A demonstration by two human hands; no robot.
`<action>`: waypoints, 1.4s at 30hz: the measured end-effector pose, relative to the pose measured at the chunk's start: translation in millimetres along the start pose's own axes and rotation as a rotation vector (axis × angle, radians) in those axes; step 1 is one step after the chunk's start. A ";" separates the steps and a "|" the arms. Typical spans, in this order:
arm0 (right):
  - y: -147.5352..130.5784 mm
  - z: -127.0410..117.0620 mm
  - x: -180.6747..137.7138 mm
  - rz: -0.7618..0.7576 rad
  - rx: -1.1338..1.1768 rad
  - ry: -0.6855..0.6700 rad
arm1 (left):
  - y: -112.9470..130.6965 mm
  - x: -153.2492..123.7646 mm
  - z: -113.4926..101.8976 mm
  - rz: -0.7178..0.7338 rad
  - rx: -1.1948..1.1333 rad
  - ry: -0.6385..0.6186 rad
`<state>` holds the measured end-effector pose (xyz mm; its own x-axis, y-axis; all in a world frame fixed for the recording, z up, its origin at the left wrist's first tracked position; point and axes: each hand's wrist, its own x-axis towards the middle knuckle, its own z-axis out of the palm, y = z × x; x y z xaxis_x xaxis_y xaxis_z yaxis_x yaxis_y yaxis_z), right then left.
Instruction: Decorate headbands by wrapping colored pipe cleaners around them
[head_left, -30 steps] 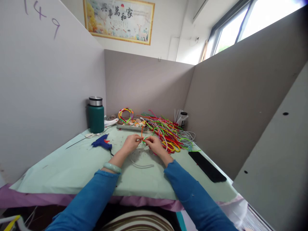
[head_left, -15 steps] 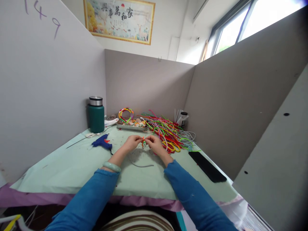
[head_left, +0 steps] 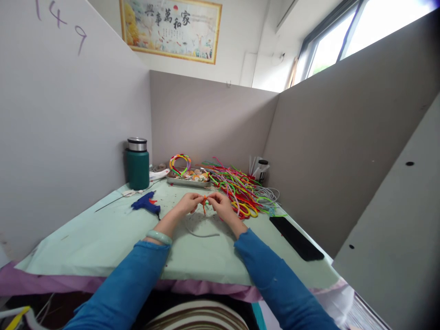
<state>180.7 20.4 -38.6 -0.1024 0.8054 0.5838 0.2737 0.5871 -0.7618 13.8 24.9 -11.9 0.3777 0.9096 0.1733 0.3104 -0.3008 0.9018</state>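
Observation:
My left hand and my right hand meet above the middle of the table, fingertips pinched together. Between them they hold a small twisted orange pipe cleaner, with one end hanging down and a bit of green beside it. Its exact shape is too small to make out. Just below the hands, a grey pipe cleaner lies curved on the pale green cloth. Close by my right hand spreads a heap of many-coloured pipe cleaners.
A blue glue gun lies left of my hands, near a green flask. Behind stand a metal tray of small pieces and coloured rings. A black flat object lies at right. Partitions enclose the table.
The fingers have shifted slightly around the orange pipe cleaner, and its hanging end shows more plainly. Everything else stays in place.

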 end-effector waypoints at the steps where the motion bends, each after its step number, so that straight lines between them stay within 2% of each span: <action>1: 0.2 0.0 -0.1 -0.006 -0.006 0.002 | -0.4 0.2 -0.1 -0.002 -0.003 -0.008; 14: 2.5 -0.6 0.3 -0.014 -0.023 -0.019 | -1.1 -1.5 0.5 0.013 -0.089 -0.051; 20: 5.9 0.4 1.6 -0.057 -0.029 -0.061 | -8.3 2.3 0.3 0.031 -0.005 -0.005; 26: 8.0 0.3 2.6 -0.066 -0.059 -0.078 | -14.0 8.4 -0.7 0.162 0.151 0.080; 30: 7.7 0.1 2.6 -0.064 -0.049 -0.097 | -16.0 10.4 -0.4 0.165 0.263 0.131; 42: 9.7 0.3 1.6 -0.039 -0.052 -0.096 | -4.1 2.0 -2.2 0.177 0.285 0.094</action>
<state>182.9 27.4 -45.2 -0.2042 0.7875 0.5815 0.3170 0.6152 -0.7218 11.3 28.6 -14.4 0.3694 0.8547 0.3647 0.4832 -0.5119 0.7103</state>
